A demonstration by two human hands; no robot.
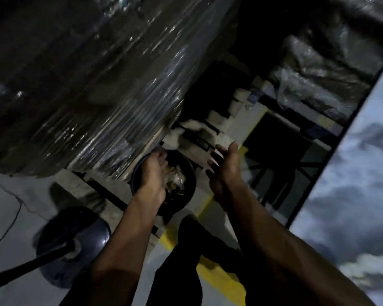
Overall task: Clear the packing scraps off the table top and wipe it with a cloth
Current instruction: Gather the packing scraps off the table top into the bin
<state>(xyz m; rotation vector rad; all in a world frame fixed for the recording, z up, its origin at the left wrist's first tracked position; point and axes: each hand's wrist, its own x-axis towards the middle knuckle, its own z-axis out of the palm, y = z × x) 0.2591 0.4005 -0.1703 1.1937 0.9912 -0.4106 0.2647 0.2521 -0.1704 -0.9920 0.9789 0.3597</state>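
Table top (358,195): along the right edge of the frame we see a pale slab with grey, cloud-like marbling, running from lower right up toward the upper right; its dark edge faces the hands.
Stand base (75,241): at lower left we see a dark round foot on the grey floor with a dark pole slanting off toward the left edge.
Yellow line (219,277): a painted stripe crosses the floor at bottom centre, beside a dark-clothed leg.
Right hand (224,171): just right of centre we see it held above the floor, fingers straight and spread, gripping nothing.
Left hand (153,173): at centre, over the bin; its fingers curl downward toward the scraps, but the blur keeps us from telling whether they pinch anything.
Bin (186,195): a dark round container standing on the floor under the left hand.
Packing scraps (175,180): inside the bin we see a crumpled, glossy clump of clear film with brownish bits, catching small glints.
Wrapped stack (97,85): filling the upper left, a tall load bound in shiny stretch film.
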